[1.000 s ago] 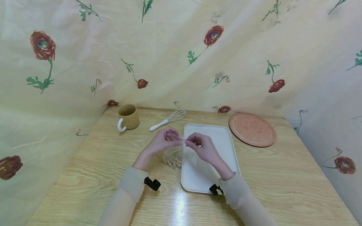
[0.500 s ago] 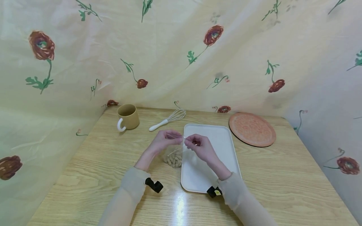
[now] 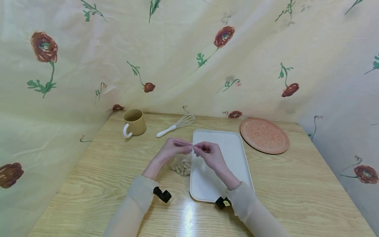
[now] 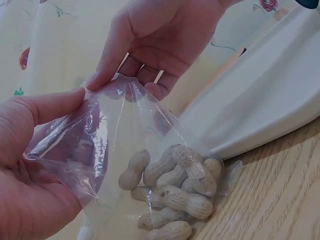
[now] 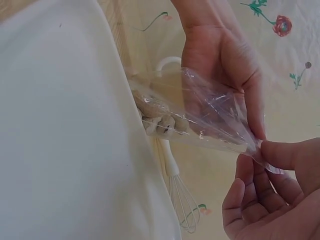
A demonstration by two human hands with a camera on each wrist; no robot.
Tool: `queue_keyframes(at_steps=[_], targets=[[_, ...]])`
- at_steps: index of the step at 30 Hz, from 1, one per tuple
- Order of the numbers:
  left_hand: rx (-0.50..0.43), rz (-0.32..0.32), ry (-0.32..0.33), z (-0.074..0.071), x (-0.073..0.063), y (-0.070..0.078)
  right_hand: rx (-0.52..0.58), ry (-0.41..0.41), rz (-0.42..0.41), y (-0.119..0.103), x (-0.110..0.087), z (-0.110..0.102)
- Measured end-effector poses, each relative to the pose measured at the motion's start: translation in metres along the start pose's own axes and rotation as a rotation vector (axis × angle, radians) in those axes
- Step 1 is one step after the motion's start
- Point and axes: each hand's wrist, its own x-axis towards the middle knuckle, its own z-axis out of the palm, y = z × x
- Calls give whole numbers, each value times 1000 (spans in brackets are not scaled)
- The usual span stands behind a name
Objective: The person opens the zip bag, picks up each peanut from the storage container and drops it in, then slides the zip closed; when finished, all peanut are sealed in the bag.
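A clear plastic bag (image 4: 117, 120) of peanuts (image 4: 187, 200) stands on the wooden table, just left of the white tray (image 3: 219, 177). Its upper part is drawn upward between both hands. My left hand (image 3: 168, 151) pinches the top edge, thumb in front and fingers behind the film. Close beside it, my right hand (image 3: 211, 154) pinches the same edge between thumb and forefinger, above the tray. In the right wrist view its other fingers (image 5: 265, 195) are curled loosely. Whether the bag's mouth is open or sealed, I cannot tell.
A tan mug (image 3: 134, 122) with a white handle stands at the back left. Beside it lies a whisk (image 3: 167, 130) with a white handle. On the right, a round orange-pink mat or plate (image 3: 264, 135) lies beyond the tray. Flowered cloth hangs behind the table.
Both hands stay at the bag's top edge. The left hand has lowered slightly and its fingers have straightened along the edge; the right hand has barely shifted.
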Motion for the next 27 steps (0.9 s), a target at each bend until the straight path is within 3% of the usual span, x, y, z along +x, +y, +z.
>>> queue_keyframes(at_steps=[27], targets=[[34,49,13,5,-1,0,50,61,59,2,-2,5]])
